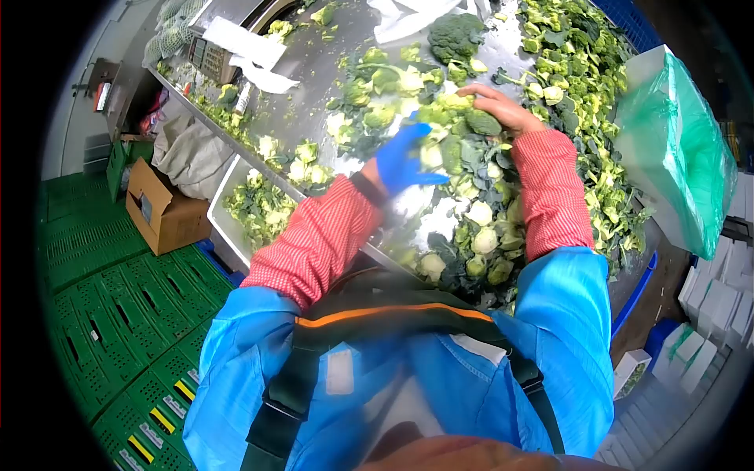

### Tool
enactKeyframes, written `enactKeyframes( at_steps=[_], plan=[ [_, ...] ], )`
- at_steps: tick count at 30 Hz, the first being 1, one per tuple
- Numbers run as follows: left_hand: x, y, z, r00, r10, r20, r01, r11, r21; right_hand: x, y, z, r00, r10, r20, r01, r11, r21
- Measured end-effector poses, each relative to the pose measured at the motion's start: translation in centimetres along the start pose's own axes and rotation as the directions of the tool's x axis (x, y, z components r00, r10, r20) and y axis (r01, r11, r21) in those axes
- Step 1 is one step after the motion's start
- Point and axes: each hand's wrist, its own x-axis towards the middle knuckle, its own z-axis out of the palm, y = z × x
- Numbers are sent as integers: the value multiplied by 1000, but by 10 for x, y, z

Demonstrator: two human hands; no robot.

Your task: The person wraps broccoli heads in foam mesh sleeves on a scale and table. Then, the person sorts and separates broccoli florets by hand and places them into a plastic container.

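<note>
My left hand [404, 159], in a blue glove, is spread open over the heap of broccoli and cauliflower florets [463, 169] on the metal table [302, 118]. Its fingers point right and are slightly blurred. Across the heap, my bare right hand [506, 110] reaches left with its fingers stretched and apart, resting on the florets. A dark green broccoli piece [481, 122] lies just under its palm; the thumb is hidden. Beyond the hands sits a large broccoli head [457, 38]. Pale cauliflower pieces [481, 213] lie among leaves nearer my body.
A long pile of florets [577, 86] runs along the table's right side, beside a white box with a green liner [679, 149]. At left are a white bin [224, 196], a calculator [210, 56], a cardboard box [169, 208] and stacked green crates [118, 314].
</note>
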Motion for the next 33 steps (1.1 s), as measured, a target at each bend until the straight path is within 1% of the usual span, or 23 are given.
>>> enactKeyframes(
  at_steps=[2, 4, 5, 6, 7, 8, 9, 11, 13, 14, 15, 16, 17, 18, 19, 21, 22, 24, 27, 28, 29, 31, 33],
  plan=[
    [6, 11, 8, 990, 54, 131, -31, 984, -176, -23, -20, 18, 997, 34, -74, -26, 995, 100],
    [6, 18, 18, 952, 298, 74, -307, 930, 202, -38, -47, 55, 982, 43, -183, -19, 991, 131],
    [-1, 25, 20, 989, 66, 132, -23, 953, -303, -45, -61, 74, 970, 47, -237, -12, 989, 146],
    [-7, 32, 21, 968, -170, 182, 249, 650, -718, -43, -58, 83, 942, -183, -280, 195, 981, 16],
    [-10, 28, 7, 964, -115, 238, 245, 730, -639, -41, -56, 93, 866, -407, -292, 389, 913, -120],
    [-24, 30, -1, 962, 209, 176, -173, 964, -203, -41, -53, 106, 857, -372, -357, 363, 927, -95],
    [-43, 42, -1, 951, 271, 148, -259, 961, -98, -49, -68, 130, 831, -433, -349, 402, 901, -161],
    [-97, 76, 2, 993, 112, 47, -103, 983, -154, -53, -82, 187, 797, -486, -358, 479, 870, -115],
    [-152, 93, -20, 992, 74, -106, -73, 997, 16, -40, -84, 256, 722, -591, -361, 582, 800, -146],
    [-183, 94, -40, 970, 41, -239, -25, 997, 69, -35, -85, 291, 814, -503, -291, 516, 856, -35],
    [-211, 95, -62, 961, 78, -267, -26, 981, 192, -30, -84, 321, 887, -413, -205, 434, 898, 67],
    [-239, 87, -95, 955, 25, -295, 15, 991, 133, -23, -78, 347, 872, -470, -135, 444, 877, -185],
    [-267, 93, -104, 870, -170, -462, 215, 975, 46, -16, -72, 363, 861, -506, -53, 439, 791, -425],
    [-282, 84, -135, 828, -207, -521, 268, 962, 44, -12, -72, 370, 881, -473, -24, 394, 760, -517],
    [-298, 63, -182, 795, -54, -605, 330, 874, 356, -9, -74, 367, 872, -483, -83, 363, 751, -552],
    [-313, 24, -264, 755, 301, -583, 451, 406, 795, 0, -80, 333, 834, -513, -205, 294, 727, -621],
    [-296, 25, -271, 747, 373, -551, 286, 568, 772, 4, -81, 310, 788, -552, -273, 154, 606, -780],
    [-243, 56, -225, 769, 421, -480, 62, 699, 712, 14, -80, 255, 718, -600, -353, -121, 391, -912],
    [-143, 92, -163, 830, 552, -78, -209, 439, 874, 23, -57, 191, 697, -551, -459, -396, 238, -887],
    [-105, 92, -158, 818, 569, 77, -288, 290, 912, 21, -53, 181, 735, -456, -502, -424, 268, -865],
    [-75, 99, -136, 827, 532, 180, -286, 124, 950, 21, -40, 175, 785, -434, -443, -352, 275, -894],
    [-16, 89, -120, 884, 440, 157, -171, -7, 985, 22, -10, 166, 865, -392, -313, -203, 297, -933],
    [22, 82, -101, 955, 296, -6, 32, -84, 996, 4, -21, 161, 877, -335, -345, -116, 550, -827]
  ],
)
